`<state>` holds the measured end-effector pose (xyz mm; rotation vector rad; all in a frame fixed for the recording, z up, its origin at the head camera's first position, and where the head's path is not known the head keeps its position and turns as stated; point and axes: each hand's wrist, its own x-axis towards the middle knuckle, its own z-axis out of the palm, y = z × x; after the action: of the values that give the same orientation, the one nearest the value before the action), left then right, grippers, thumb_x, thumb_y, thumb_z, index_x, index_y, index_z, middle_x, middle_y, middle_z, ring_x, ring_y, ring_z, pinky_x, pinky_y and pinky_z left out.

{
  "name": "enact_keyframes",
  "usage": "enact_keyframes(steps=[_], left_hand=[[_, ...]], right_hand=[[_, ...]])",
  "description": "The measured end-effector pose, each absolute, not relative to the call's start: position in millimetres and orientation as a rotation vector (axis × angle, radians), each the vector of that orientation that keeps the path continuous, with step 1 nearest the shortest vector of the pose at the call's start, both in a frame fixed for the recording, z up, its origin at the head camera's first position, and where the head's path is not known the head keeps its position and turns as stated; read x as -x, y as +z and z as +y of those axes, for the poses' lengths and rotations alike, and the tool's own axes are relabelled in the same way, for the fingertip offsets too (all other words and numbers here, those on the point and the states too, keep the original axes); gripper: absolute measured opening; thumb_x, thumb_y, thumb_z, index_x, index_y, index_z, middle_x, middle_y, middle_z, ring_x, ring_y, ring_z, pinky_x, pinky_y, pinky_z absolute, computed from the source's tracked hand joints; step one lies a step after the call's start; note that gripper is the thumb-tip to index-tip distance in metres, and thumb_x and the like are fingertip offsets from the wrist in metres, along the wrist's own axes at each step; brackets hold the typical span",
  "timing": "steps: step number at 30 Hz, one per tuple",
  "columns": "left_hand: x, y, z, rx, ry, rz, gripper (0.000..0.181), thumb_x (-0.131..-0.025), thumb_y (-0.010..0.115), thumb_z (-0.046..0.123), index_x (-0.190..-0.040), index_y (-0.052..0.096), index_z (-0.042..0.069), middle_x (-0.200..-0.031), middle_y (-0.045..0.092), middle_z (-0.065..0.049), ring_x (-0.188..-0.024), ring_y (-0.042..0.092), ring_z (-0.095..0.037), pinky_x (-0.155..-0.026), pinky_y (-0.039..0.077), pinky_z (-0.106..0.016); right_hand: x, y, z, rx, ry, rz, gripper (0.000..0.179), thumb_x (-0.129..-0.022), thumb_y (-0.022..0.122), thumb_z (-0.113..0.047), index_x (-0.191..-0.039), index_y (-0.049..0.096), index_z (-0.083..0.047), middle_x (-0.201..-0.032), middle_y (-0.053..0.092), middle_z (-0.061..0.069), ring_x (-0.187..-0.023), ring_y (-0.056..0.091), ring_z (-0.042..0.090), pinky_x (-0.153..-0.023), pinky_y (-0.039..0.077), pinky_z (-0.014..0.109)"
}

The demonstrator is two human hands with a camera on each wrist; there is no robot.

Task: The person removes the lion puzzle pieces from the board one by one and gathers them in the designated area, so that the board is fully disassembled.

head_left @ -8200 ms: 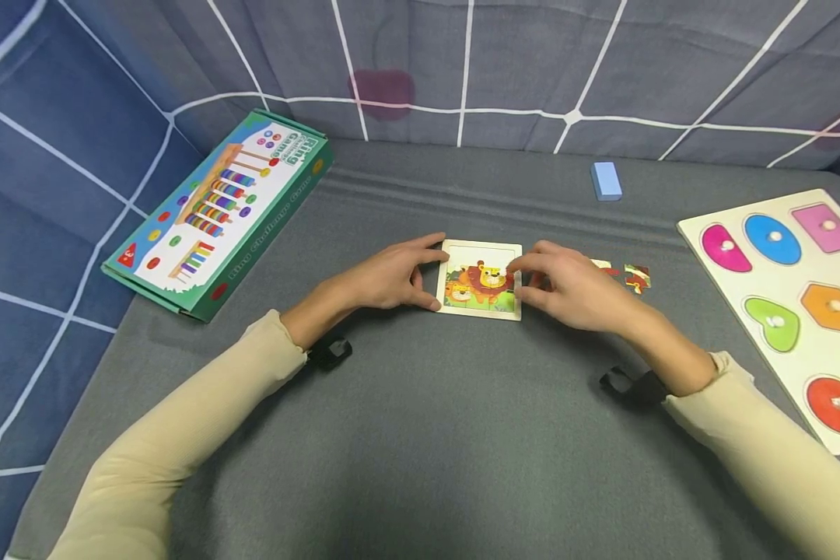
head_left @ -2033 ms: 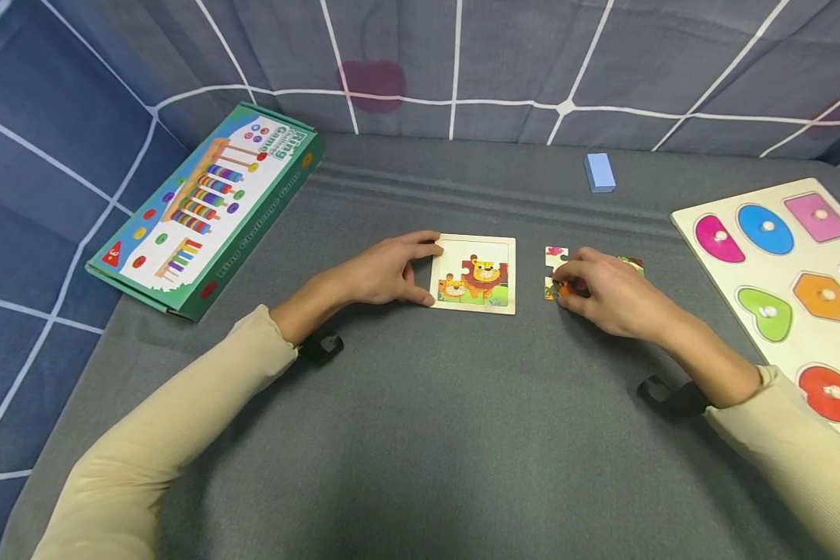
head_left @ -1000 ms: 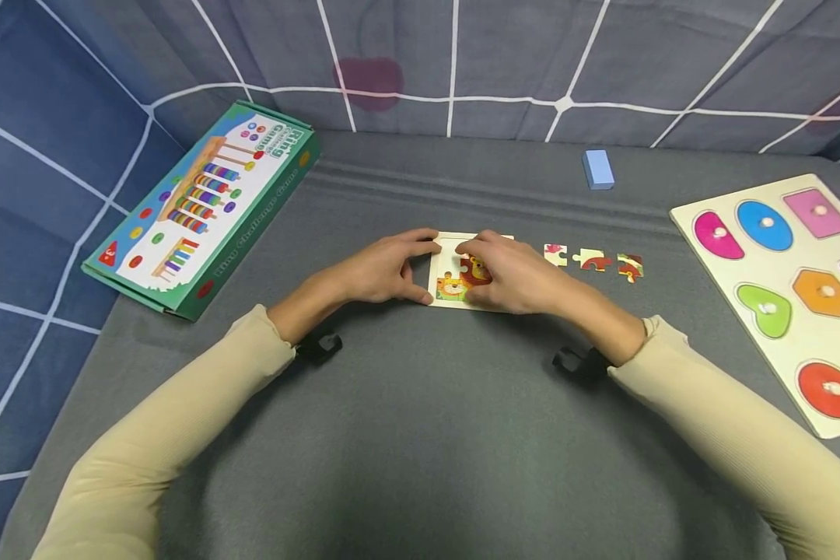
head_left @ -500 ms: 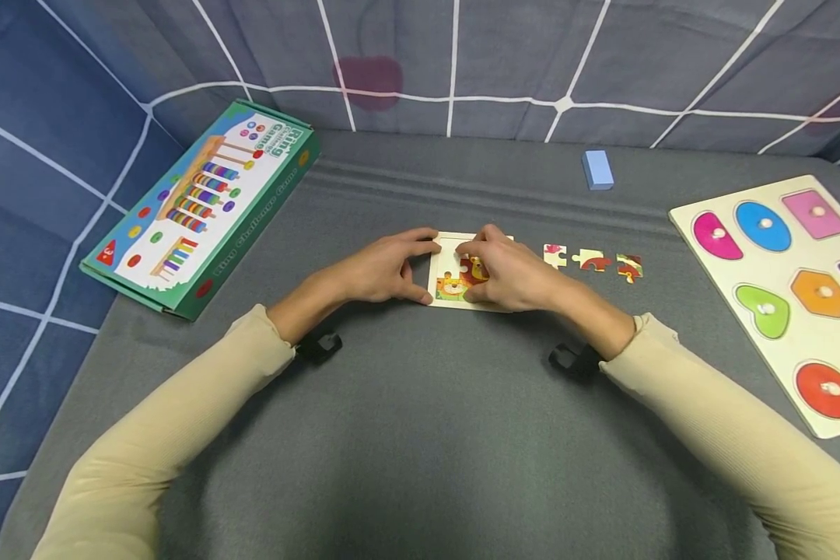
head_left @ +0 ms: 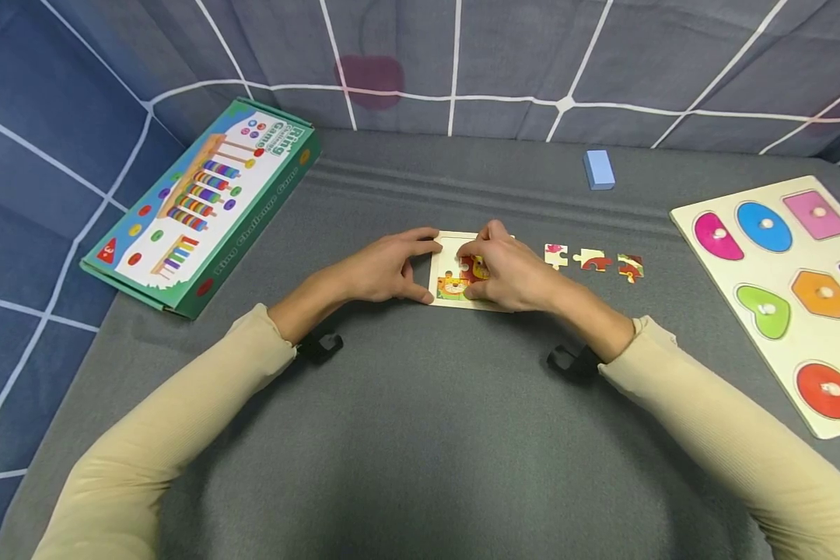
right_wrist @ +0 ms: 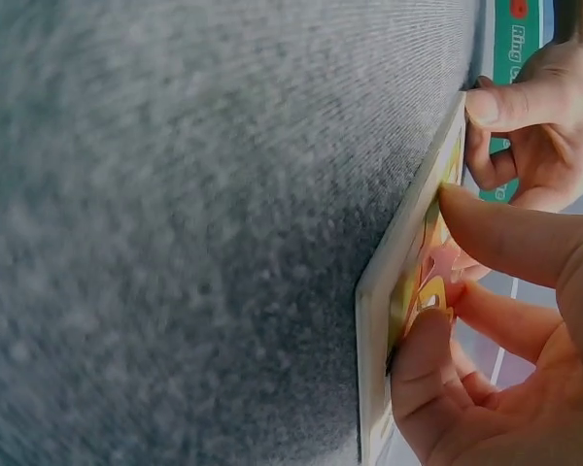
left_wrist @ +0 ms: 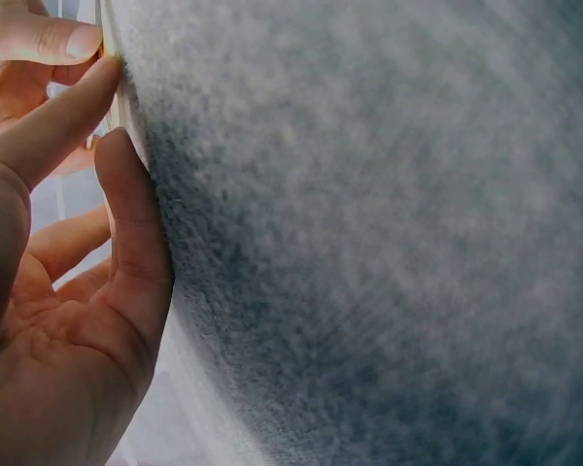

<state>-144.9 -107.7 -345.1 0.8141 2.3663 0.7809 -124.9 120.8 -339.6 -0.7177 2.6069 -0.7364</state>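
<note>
In the head view, a small wooden puzzle board [head_left: 446, 247] with lion and cub pictures lies flat on the grey cloth. My left hand [head_left: 378, 270] holds its left edge, the thumb at the lower corner and a finger higher up. Over the right half is my right hand [head_left: 514, 272], thumb and fingers pinching at a lion puzzle piece [head_left: 474, 269] on the board. That hand hides most of the right half. The right wrist view shows its thumb and fingertips down on the picture. Right of the board, three loose puzzle pieces [head_left: 592, 260] lie in a row.
A green ring game box [head_left: 199, 210] lies at the left. A blue block [head_left: 599, 169] sits near the back curtain [head_left: 511, 62]. At the right is a wooden shape board [head_left: 777, 311] with coloured knobbed pieces.
My right hand has moved left from the loose pieces to the puzzle board; a piece there is gone from the table. During the last second it has barely shifted. The left hand stays put.
</note>
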Motion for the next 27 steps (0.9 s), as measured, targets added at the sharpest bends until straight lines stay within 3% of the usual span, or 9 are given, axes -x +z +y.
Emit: enact_keyframes(steps=[8, 15, 27], left_hand=[[145.6, -345.1, -107.8, -0.807, 0.776, 2.365, 0.080, -0.083, 0.083, 0.026, -0.149, 0.042, 0.005, -0.160, 0.024, -0.007, -0.068, 0.060, -0.011, -0.066, 0.047, -0.028], [146.4, -345.3, -107.8, -0.812, 0.771, 2.369, 0.080, -0.082, 0.083, 0.025, -0.148, 0.043, 0.005, -0.160, 0.024, -0.007, -0.069, 0.061, -0.011, -0.069, 0.048, -0.028], [145.7, -343.8, -107.0, -0.800, 0.770, 2.365, 0.080, -0.082, 0.083, 0.024, -0.148, 0.043, 0.004, -0.160, 0.025, -0.008, -0.070, 0.061, -0.011, -0.070, 0.047, -0.029]], right_hand=[[120.9, -336.7, 115.3, 0.753, -0.664, 2.690, 0.034, -0.087, 0.073, -0.012, -0.119, 0.067, -0.004, -0.105, 0.055, 0.015, -0.092, 0.049, 0.028, -0.076, 0.040, 0.043], [119.9, -338.7, 113.0, 0.687, -0.679, 2.727, 0.035, -0.085, 0.078, -0.018, -0.115, 0.065, -0.005, -0.104, 0.056, 0.012, -0.086, 0.050, 0.027, -0.074, 0.041, 0.042], [121.5, -340.0, 112.4, 0.672, -0.699, 2.767, 0.030, -0.085, 0.075, -0.017, -0.112, 0.069, -0.005, -0.096, 0.060, 0.010, -0.081, 0.050, 0.024, -0.069, 0.041, 0.040]])
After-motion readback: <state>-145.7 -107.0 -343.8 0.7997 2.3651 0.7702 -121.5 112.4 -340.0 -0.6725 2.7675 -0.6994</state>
